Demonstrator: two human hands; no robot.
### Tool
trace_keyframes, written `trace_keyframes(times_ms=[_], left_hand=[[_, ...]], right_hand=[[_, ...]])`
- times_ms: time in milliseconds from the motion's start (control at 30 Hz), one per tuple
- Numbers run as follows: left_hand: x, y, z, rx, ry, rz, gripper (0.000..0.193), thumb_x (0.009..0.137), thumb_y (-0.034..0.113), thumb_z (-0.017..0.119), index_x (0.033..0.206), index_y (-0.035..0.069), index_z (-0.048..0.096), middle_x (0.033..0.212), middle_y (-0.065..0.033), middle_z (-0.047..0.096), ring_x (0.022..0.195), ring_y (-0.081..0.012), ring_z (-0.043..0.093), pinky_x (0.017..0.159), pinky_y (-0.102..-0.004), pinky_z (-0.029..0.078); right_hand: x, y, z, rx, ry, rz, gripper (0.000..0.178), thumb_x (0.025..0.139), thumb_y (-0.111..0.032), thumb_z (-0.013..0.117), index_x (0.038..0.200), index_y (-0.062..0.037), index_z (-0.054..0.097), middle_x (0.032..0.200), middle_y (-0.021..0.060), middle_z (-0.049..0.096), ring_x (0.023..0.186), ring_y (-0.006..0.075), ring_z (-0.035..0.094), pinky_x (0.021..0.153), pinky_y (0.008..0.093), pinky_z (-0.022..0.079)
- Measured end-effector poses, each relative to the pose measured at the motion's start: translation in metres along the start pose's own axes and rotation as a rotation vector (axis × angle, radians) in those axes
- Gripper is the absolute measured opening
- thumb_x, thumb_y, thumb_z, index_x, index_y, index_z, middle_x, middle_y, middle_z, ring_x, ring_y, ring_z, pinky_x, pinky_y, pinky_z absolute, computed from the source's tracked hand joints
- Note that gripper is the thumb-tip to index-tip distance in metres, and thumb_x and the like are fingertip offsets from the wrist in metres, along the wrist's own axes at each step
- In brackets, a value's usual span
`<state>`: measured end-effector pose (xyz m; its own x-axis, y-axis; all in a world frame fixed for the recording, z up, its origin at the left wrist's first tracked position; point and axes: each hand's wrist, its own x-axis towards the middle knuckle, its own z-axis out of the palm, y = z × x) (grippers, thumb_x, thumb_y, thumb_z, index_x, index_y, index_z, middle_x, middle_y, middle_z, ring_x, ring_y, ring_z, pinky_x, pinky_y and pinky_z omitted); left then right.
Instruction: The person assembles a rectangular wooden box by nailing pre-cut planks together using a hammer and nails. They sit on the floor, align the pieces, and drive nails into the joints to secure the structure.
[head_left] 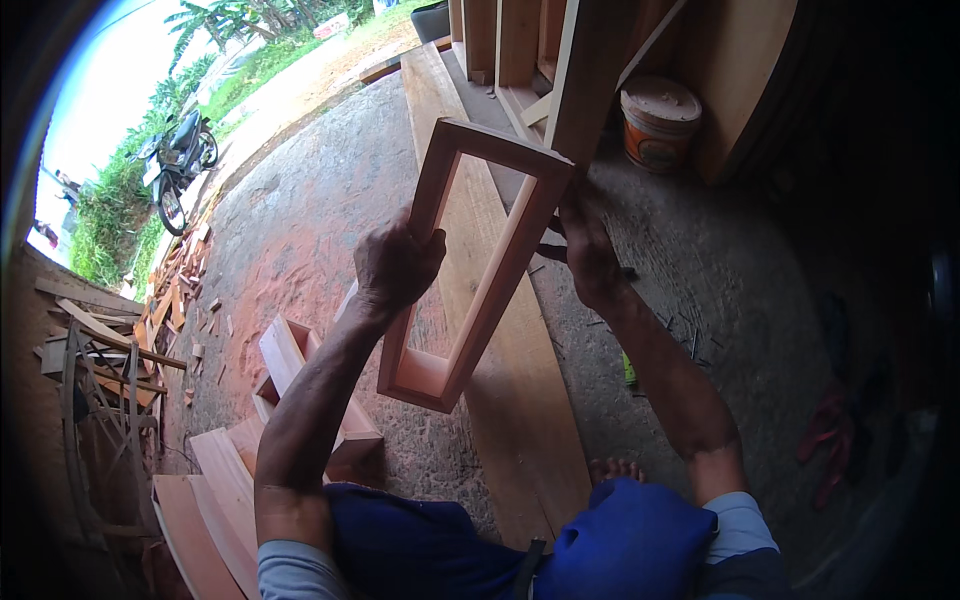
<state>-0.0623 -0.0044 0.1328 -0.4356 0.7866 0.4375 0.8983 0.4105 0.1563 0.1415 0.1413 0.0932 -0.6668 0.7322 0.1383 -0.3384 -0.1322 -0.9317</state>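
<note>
A narrow rectangular wooden frame [482, 295], box-like with deep sides, is held tilted above a long plank [510, 400]. My left hand [395, 262] is closed round its left long side, thumb over the inner edge. My right hand [592, 250] is at the frame's upper right corner, its fingers curled and partly in shadow. A dark piece [551, 251] sticks out beside the right fingers; its kind and how it is held are unclear. Several nails [694, 342] lie scattered on the concrete floor to the right.
More wooden box frames [350, 425] and boards [205, 520] lie at the left. Offcuts [175, 305] are heaped farther left. A lidded bucket [660, 122] stands near upright timber [575, 80] at the back. A small green item [628, 368] lies near my right forearm. Outside stands a motorcycle [180, 165].
</note>
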Motion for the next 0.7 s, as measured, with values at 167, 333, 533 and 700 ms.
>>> trace_keyframes(times_ms=[167, 333, 533, 700], left_hand=[[0.001, -0.004, -0.008, -0.186, 0.237, -0.072, 0.035, 0.086, 0.033, 0.073, 0.107, 0.006, 0.066, 0.076, -0.0176, 0.072, 0.070, -0.0405, 0.072, 0.066, -0.0527, 0.057], [-0.020, -0.017, -0.016, -0.239, 0.244, -0.139, 0.039, 0.087, 0.032, 0.073, 0.110, 0.003, 0.061, 0.082, -0.0212, 0.072, 0.076, -0.0415, 0.072, 0.069, -0.0524, 0.057], [-0.047, -0.035, -0.034, -0.335, 0.149, -0.135, 0.049, 0.088, 0.026, 0.073, 0.125, 0.002, 0.050, 0.090, -0.0222, 0.072, 0.079, -0.0414, 0.073, 0.072, -0.0525, 0.057], [-0.074, -0.028, -0.036, -0.362, 0.183, -0.248, 0.054, 0.091, 0.024, 0.075, 0.132, 0.001, 0.048, 0.102, -0.0203, 0.072, 0.092, -0.0326, 0.075, 0.077, -0.0438, 0.060]], right_hand=[[0.042, -0.032, 0.012, -0.250, -0.182, -0.261, 0.079, 0.107, -0.040, 0.053, 0.163, 0.0028, 0.016, 0.159, 0.0213, 0.042, 0.146, 0.0276, 0.043, 0.113, 0.0379, 0.045], [0.043, -0.040, 0.050, -0.578, -0.231, -0.495, 0.099, 0.091, -0.017, 0.075, 0.164, -0.0026, 0.010, 0.158, 0.0245, 0.041, 0.143, 0.0361, 0.046, 0.104, 0.0437, 0.056], [0.053, -0.031, 0.070, -0.704, -0.244, -0.712, 0.098, 0.080, -0.018, 0.071, 0.161, 0.0021, 0.021, 0.147, 0.0336, 0.050, 0.130, 0.0416, 0.059, 0.099, 0.0441, 0.057], [0.043, -0.032, 0.090, -0.761, -0.249, -0.764, 0.094, 0.077, -0.012, 0.068, 0.160, 0.0028, 0.025, 0.121, 0.0339, 0.065, 0.106, 0.0450, 0.071, 0.094, 0.0459, 0.059]])
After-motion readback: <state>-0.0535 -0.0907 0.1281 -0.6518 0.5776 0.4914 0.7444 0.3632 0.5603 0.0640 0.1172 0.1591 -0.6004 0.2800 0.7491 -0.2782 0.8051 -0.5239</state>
